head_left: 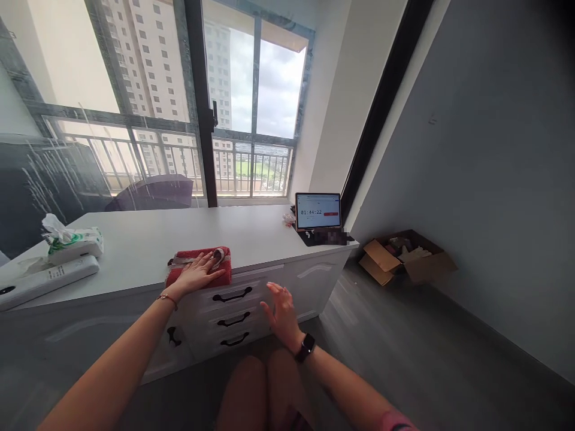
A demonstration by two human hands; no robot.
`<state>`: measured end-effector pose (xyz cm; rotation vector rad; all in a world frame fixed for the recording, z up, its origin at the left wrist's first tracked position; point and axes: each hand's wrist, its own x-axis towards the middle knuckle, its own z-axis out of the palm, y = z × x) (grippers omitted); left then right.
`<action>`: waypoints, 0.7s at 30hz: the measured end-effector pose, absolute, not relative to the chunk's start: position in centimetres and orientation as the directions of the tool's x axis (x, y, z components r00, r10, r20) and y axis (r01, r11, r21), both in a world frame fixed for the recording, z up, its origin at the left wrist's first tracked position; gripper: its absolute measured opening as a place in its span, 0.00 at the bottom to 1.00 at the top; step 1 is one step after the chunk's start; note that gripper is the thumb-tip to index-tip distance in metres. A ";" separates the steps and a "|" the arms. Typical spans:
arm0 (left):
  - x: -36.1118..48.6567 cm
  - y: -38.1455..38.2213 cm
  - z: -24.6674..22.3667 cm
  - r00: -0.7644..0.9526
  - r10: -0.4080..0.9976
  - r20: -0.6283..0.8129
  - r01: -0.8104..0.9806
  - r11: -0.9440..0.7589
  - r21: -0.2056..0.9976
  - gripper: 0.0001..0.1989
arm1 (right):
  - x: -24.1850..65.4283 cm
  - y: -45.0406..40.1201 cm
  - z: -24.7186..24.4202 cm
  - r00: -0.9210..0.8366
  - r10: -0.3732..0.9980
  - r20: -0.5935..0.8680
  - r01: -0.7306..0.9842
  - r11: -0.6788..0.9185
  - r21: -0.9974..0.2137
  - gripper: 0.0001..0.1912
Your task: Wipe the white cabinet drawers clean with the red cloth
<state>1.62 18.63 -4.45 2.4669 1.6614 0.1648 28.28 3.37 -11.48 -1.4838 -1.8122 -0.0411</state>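
A folded red cloth (224,272) with a pale band lies at the front edge of the white cabinet top (256,227). My left hand (196,274) rests flat on the cloth with its fingers spread, a thin red bracelet at the wrist. To the right, my right hand (283,312) hangs in the air in front of the cabinet's drawers, its fingers apart and nothing in it. A dark watch (306,346) sits on the right wrist.
A tissue pack (76,244) and a long white box (54,280) lie at the left of the top. A tablet (318,211) stands at its right end. An open cardboard box (426,269) is on the floor by the wall. Windows rise behind.
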 end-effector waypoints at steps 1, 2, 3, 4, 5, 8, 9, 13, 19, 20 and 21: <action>1.6 18.6 -4.4 0.376 0.927 0.000 0.909 -0.369 0.196 0.40 | 29.1 6.2 -9.2 0.000 0.817 0.576 0.861 0.294 -0.416 0.21; 1.6 18.5 -4.3 0.375 0.927 -0.002 0.909 -0.367 0.198 0.41 | 30.1 8.9 -7.1 0.039 0.828 0.559 0.882 0.235 -0.409 0.21; 1.6 18.5 -4.2 0.373 0.928 -0.004 0.909 -0.365 0.200 0.41 | 31.3 11.5 -5.2 0.072 0.849 0.524 0.906 0.164 -0.390 0.21; 1.6 18.5 -4.2 0.373 0.928 -0.007 0.909 -0.365 0.202 0.41 | 32.6 13.9 -3.7 0.114 0.876 0.469 0.932 0.070 -0.356 0.21; 1.6 18.5 -4.1 0.374 0.928 -0.009 0.909 -0.364 0.204 0.42 | 33.9 16.0 -2.4 0.142 0.904 0.404 0.957 -0.021 -0.289 0.21; 1.6 18.6 -4.2 0.371 0.928 -0.009 0.908 -0.361 0.212 0.42 | 37.4 20.5 -0.5 0.203 0.955 0.217 0.979 -0.195 -0.055 0.23; 1.5 18.7 -4.2 0.368 0.930 -0.010 0.909 -0.358 0.212 0.41 | 38.3 21.5 -0.4 0.217 0.960 0.179 0.976 -0.217 -0.017 0.23; 1.4 19.1 -4.6 0.370 0.929 -0.016 0.912 -0.360 0.196 0.40 | 39.9 23.7 -1.0 0.260 0.958 0.121 0.962 -0.267 0.049 0.22; 1.4 19.2 -4.7 0.364 0.932 0.004 0.914 -0.358 0.189 0.40 | 38.9 25.2 -1.7 0.276 0.959 0.071 0.948 -0.283 0.147 0.17; 1.4 19.2 -4.7 0.363 0.932 0.003 0.915 -0.357 0.189 0.40 | 38.7 25.3 -1.7 0.275 0.960 0.058 0.947 -0.281 0.158 0.16; 1.3 19.2 -4.7 0.362 0.932 0.001 0.915 -0.356 0.190 0.40 | 38.6 25.3 -1.7 0.273 0.961 0.046 0.946 -0.277 0.168 0.15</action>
